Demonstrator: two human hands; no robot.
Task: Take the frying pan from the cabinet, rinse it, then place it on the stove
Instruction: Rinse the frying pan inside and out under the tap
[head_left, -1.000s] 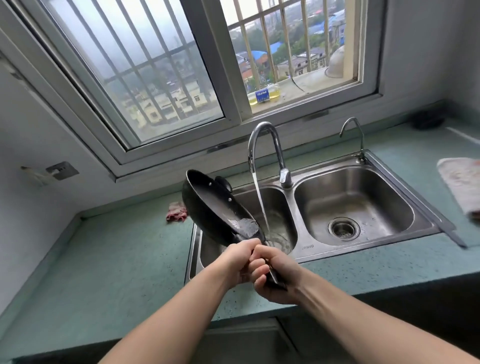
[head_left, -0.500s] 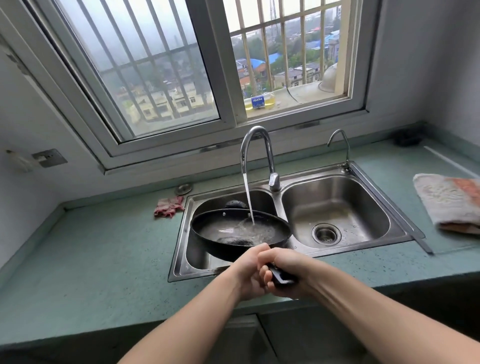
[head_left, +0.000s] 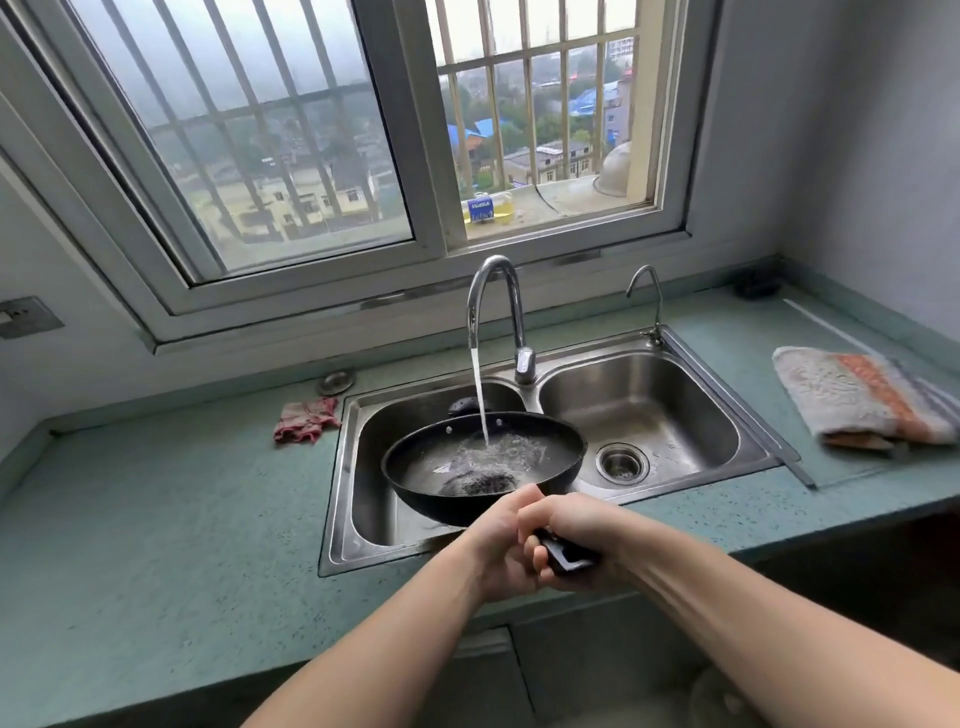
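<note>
A black frying pan (head_left: 415, 462) is held level over the left basin of the steel double sink (head_left: 343, 467). Water runs from the tall curved faucet (head_left: 493, 291) into the pan and pools and splashes inside it. Both hands grip the pan's black handle at the near rim: my left hand (head_left: 493, 545) wraps it closest to the pan, my right hand (head_left: 576, 530) closes over it just behind, with the handle's end sticking out below. No stove is in view.
A small second tap (head_left: 644, 296) stands behind the right basin with its drain (head_left: 622, 462). A pink rag (head_left: 306, 418) lies left of the sink, a folded striped towel (head_left: 862, 397) on the right of the green counter (head_left: 156, 519). A barred window is behind.
The pan went from tilted steeply up on its left side to level under the stream, and water now collects in it. Both hands kept their grip on the handle.
</note>
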